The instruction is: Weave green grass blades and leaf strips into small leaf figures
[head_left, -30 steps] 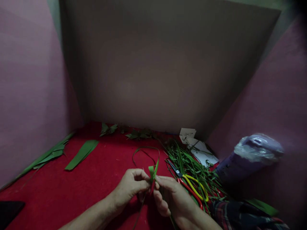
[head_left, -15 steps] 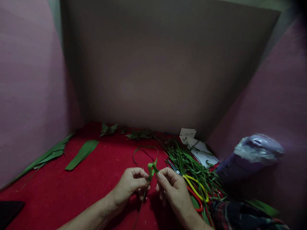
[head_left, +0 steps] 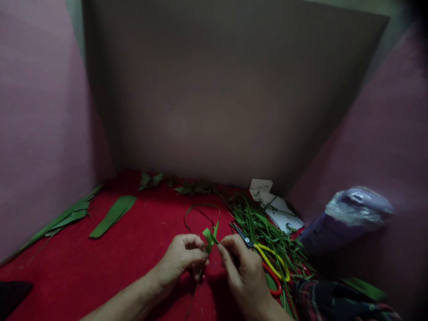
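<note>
Nearest, above the middle of the red covering's near edge, a folded green leaf strip (head_left: 207, 237) is held between the two hands. Its base is pinched by the closed thumb and forefinger of the left hand (head_left: 183, 259); its narrow end is gripped by the fingertips of the right hand (head_left: 245, 267). Very little weight is to be expected; the strip should be springy, smooth and easily creased or split, so it is best taken flat at the fold and close to the tip, with light pressure.

By the near left corner a black object (head_left: 13, 294) is seen; toward the near right, a plaid cloth (head_left: 334, 301). Scissors (head_left: 257, 247) are laid beside the right hand, against a heap of leaf strips (head_left: 274, 234). A wide leaf piece (head_left: 113, 216) is placed toward the left edge. Farther off, white papers (head_left: 282, 214) and, along the far edge, folded leaf shapes (head_left: 194, 187) are set.
</note>
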A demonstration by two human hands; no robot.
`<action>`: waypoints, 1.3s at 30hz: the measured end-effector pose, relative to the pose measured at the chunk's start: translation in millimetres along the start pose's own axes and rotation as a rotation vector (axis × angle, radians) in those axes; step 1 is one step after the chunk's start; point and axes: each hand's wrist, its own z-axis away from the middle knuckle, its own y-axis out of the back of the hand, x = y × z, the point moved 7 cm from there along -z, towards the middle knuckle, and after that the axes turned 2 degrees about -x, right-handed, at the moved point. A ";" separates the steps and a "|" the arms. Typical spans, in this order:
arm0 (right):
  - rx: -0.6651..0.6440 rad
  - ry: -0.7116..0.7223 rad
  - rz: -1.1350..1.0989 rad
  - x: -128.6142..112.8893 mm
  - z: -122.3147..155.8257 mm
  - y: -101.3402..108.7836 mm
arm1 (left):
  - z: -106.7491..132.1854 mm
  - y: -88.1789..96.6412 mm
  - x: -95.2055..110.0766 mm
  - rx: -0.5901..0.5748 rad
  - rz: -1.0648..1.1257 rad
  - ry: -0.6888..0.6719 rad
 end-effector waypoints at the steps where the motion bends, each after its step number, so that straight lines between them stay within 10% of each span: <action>1: 0.002 0.016 -0.003 -0.8 0.5 0.3 | 0.0 0.1 -0.1 0.004 0.001 0.003; 15: -0.093 -0.110 -0.116 6.0 1.2 -8.6 | 1.5 -1.9 3.3 0.028 -0.061 0.011; 25: -0.221 -0.552 -0.688 25.4 3.6 -35.2 | 1.1 -1.0 2.2 0.012 -0.099 -0.016; 33: -0.174 -0.534 -0.713 27.6 4.5 -33.8 | 1.3 -1.1 1.9 0.022 -0.103 -0.010; 39: -0.096 -0.230 -0.287 12.4 3.8 -16.9 | 2.2 -2.0 3.9 0.049 -0.103 -0.037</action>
